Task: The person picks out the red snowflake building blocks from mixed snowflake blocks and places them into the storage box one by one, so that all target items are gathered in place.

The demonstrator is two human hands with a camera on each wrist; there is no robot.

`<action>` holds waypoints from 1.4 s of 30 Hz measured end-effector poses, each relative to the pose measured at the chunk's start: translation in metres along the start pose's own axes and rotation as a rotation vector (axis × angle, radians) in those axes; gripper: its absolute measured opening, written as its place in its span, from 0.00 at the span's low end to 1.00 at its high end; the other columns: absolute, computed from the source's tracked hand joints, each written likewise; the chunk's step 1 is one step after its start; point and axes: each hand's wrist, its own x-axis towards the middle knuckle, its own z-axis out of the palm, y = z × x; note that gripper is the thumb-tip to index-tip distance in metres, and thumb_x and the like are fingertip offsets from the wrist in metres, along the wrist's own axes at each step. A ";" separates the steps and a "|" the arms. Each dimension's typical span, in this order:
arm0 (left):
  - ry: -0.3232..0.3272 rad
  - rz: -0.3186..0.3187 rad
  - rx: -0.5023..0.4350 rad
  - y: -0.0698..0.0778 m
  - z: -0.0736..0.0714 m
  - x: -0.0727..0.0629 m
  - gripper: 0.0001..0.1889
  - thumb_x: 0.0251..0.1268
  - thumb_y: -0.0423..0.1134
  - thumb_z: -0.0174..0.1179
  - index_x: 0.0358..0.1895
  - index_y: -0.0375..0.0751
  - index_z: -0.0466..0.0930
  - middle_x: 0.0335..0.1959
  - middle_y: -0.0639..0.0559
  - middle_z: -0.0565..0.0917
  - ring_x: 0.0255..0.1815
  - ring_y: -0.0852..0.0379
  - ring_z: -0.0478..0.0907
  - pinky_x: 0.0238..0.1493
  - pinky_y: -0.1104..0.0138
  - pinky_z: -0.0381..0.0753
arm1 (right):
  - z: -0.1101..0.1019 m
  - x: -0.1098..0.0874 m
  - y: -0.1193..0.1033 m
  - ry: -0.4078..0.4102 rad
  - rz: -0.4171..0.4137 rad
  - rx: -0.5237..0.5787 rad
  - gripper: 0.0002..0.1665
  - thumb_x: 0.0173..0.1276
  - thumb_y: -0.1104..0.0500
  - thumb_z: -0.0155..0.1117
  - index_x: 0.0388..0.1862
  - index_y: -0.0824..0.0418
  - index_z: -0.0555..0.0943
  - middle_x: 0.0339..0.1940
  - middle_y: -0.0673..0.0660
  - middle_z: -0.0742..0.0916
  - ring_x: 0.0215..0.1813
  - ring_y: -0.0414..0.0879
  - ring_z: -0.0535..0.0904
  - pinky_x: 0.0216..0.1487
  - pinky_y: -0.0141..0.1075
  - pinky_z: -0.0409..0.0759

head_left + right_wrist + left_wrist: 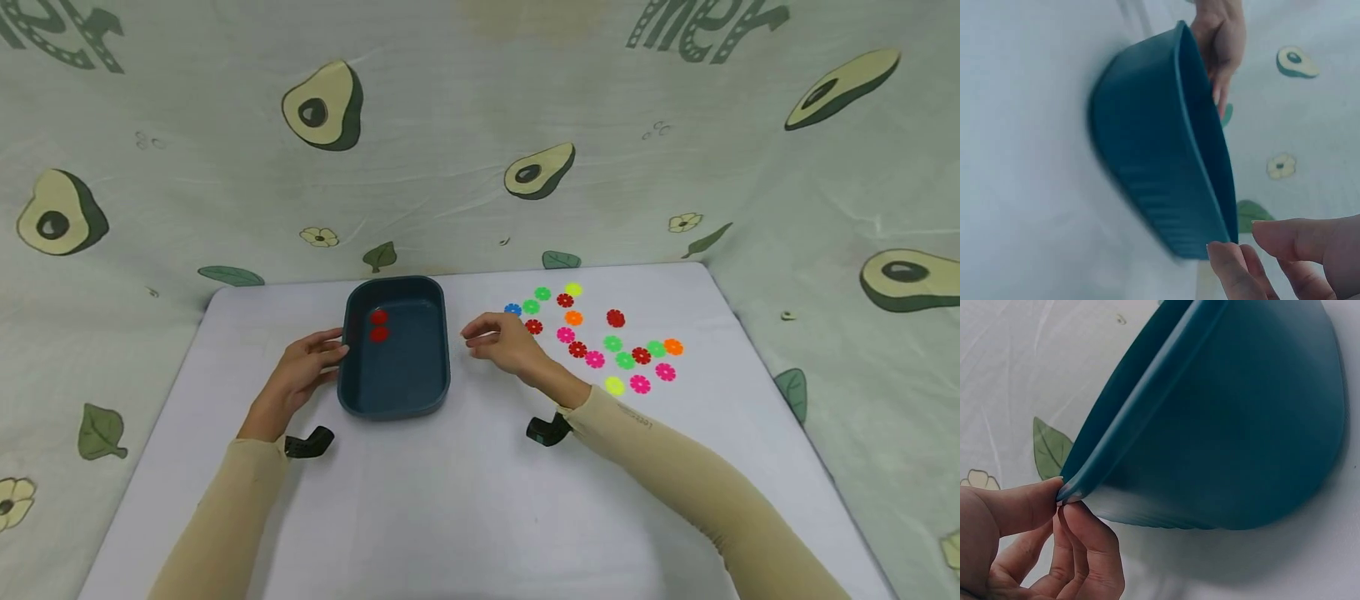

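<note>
A dark teal plastic tub (393,379) stands on the white table, with two red flower-shaped discs (379,334) lying inside it. At its left side my left hand (302,368) pinches the rim between thumb and fingers; the left wrist view shows the thumb (1029,503) over the rim and the fingers beneath. My right hand (510,343) hovers just right of the tub, thumb and fingers apart with nothing visible between them. In the right wrist view its fingertips (1225,253) overlap the tub's near rim.
Several flower-shaped discs (595,359) in red, green, pink, orange, yellow and blue are scattered on the right of the table (450,517). Behind it hangs an avocado-print cloth (450,108). Black wrist-worn pieces (309,442) stick out beside both sleeves.
</note>
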 end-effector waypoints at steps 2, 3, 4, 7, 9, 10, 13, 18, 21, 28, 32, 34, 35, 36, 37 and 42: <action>-0.008 0.003 -0.001 -0.001 -0.001 0.000 0.34 0.83 0.37 0.58 0.84 0.37 0.56 0.59 0.52 0.71 0.48 0.68 0.77 0.48 0.73 0.82 | -0.007 -0.005 0.008 0.013 0.012 -0.003 0.17 0.73 0.73 0.66 0.60 0.71 0.83 0.61 0.69 0.85 0.59 0.60 0.86 0.59 0.43 0.86; -0.007 0.004 0.002 -0.001 -0.001 0.000 0.34 0.83 0.37 0.58 0.84 0.37 0.56 0.59 0.52 0.71 0.48 0.68 0.77 0.48 0.73 0.83 | -0.010 -0.008 0.012 0.020 0.021 -0.002 0.17 0.73 0.73 0.66 0.60 0.71 0.83 0.61 0.69 0.85 0.60 0.60 0.86 0.59 0.43 0.86; -0.008 0.003 0.004 -0.001 -0.001 0.000 0.34 0.83 0.38 0.58 0.85 0.37 0.56 0.59 0.52 0.71 0.47 0.68 0.77 0.47 0.73 0.82 | -0.013 -0.010 0.016 0.023 0.026 0.001 0.18 0.73 0.73 0.66 0.60 0.72 0.82 0.61 0.69 0.85 0.60 0.60 0.86 0.59 0.43 0.86; -0.007 -0.002 0.000 -0.001 -0.001 0.000 0.35 0.82 0.38 0.58 0.84 0.37 0.56 0.58 0.52 0.71 0.47 0.68 0.77 0.47 0.73 0.83 | -0.021 -0.017 0.029 0.037 0.038 -0.008 0.18 0.73 0.73 0.66 0.60 0.73 0.82 0.61 0.69 0.85 0.60 0.60 0.86 0.58 0.43 0.86; -0.009 -0.001 -0.004 -0.001 -0.001 0.000 0.35 0.82 0.38 0.59 0.84 0.37 0.56 0.57 0.53 0.71 0.47 0.68 0.77 0.47 0.73 0.83 | -0.026 -0.022 0.037 0.047 0.052 -0.020 0.18 0.73 0.73 0.66 0.61 0.73 0.82 0.60 0.68 0.85 0.60 0.60 0.86 0.58 0.42 0.86; -0.009 -0.002 -0.004 -0.001 0.000 -0.001 0.35 0.82 0.38 0.59 0.84 0.37 0.56 0.57 0.53 0.71 0.47 0.68 0.77 0.47 0.73 0.83 | -0.029 -0.024 0.041 0.055 0.058 -0.028 0.18 0.74 0.72 0.66 0.60 0.72 0.82 0.60 0.68 0.86 0.60 0.59 0.86 0.58 0.42 0.86; -0.008 0.003 -0.001 0.000 0.000 0.000 0.35 0.82 0.37 0.59 0.84 0.36 0.56 0.57 0.53 0.71 0.46 0.67 0.78 0.47 0.73 0.83 | -0.036 -0.030 0.052 0.081 0.085 -0.041 0.17 0.74 0.71 0.67 0.60 0.70 0.82 0.59 0.66 0.87 0.59 0.57 0.86 0.58 0.41 0.86; -0.002 0.001 0.006 -0.001 -0.001 0.000 0.34 0.83 0.38 0.58 0.84 0.37 0.56 0.57 0.54 0.71 0.46 0.67 0.78 0.46 0.73 0.83 | -0.046 -0.037 0.065 0.113 0.094 -0.033 0.17 0.74 0.71 0.67 0.59 0.70 0.83 0.59 0.67 0.87 0.60 0.59 0.86 0.58 0.41 0.86; -0.001 0.000 0.005 -0.001 -0.002 0.000 0.35 0.83 0.39 0.58 0.85 0.38 0.56 0.57 0.54 0.72 0.46 0.67 0.77 0.46 0.73 0.82 | -0.051 -0.041 0.071 0.119 0.092 -0.027 0.17 0.74 0.71 0.66 0.60 0.71 0.82 0.60 0.68 0.86 0.61 0.60 0.85 0.59 0.43 0.86; 0.000 0.002 -0.003 -0.001 0.001 -0.002 0.34 0.82 0.38 0.59 0.84 0.37 0.57 0.54 0.56 0.72 0.44 0.67 0.77 0.45 0.73 0.82 | -0.064 -0.045 0.088 0.162 0.096 -0.046 0.17 0.74 0.71 0.66 0.60 0.73 0.82 0.60 0.70 0.85 0.61 0.62 0.86 0.58 0.41 0.86; -0.002 0.006 -0.008 -0.002 0.000 -0.001 0.34 0.82 0.38 0.59 0.84 0.36 0.57 0.53 0.57 0.73 0.44 0.67 0.78 0.45 0.73 0.82 | -0.070 -0.047 0.099 0.196 0.090 -0.078 0.18 0.73 0.71 0.67 0.61 0.73 0.81 0.60 0.70 0.85 0.61 0.62 0.85 0.58 0.42 0.86; -0.003 0.007 -0.005 -0.003 0.000 -0.001 0.34 0.82 0.38 0.59 0.84 0.36 0.57 0.53 0.57 0.73 0.44 0.67 0.78 0.45 0.73 0.82 | -0.073 -0.048 0.104 0.215 0.082 -0.104 0.19 0.73 0.71 0.68 0.60 0.73 0.81 0.59 0.70 0.85 0.61 0.62 0.86 0.59 0.43 0.86; -0.004 0.008 -0.004 -0.003 0.000 -0.001 0.34 0.82 0.38 0.59 0.84 0.36 0.57 0.53 0.56 0.73 0.45 0.67 0.78 0.45 0.73 0.82 | -0.074 -0.048 0.105 0.223 0.080 -0.117 0.19 0.72 0.70 0.68 0.60 0.72 0.82 0.59 0.70 0.86 0.61 0.62 0.86 0.59 0.44 0.86; -0.004 0.009 -0.002 -0.003 0.000 -0.001 0.34 0.82 0.38 0.59 0.84 0.36 0.57 0.53 0.57 0.73 0.45 0.67 0.78 0.45 0.73 0.82 | -0.075 -0.048 0.107 0.231 0.079 -0.128 0.18 0.72 0.71 0.68 0.60 0.72 0.82 0.58 0.70 0.86 0.60 0.62 0.86 0.59 0.45 0.86; -0.004 0.008 -0.003 -0.003 0.000 -0.001 0.34 0.82 0.38 0.59 0.84 0.36 0.57 0.53 0.57 0.73 0.45 0.67 0.78 0.45 0.73 0.82 | -0.076 -0.049 0.108 0.237 0.078 -0.141 0.18 0.72 0.71 0.69 0.59 0.72 0.82 0.58 0.69 0.86 0.60 0.62 0.86 0.59 0.45 0.86; -0.001 -0.003 -0.002 -0.002 0.000 0.000 0.34 0.82 0.38 0.59 0.84 0.38 0.57 0.54 0.56 0.73 0.45 0.66 0.77 0.46 0.73 0.82 | -0.078 -0.048 0.110 0.243 0.073 -0.171 0.17 0.71 0.71 0.70 0.58 0.72 0.83 0.56 0.69 0.87 0.58 0.62 0.86 0.59 0.48 0.86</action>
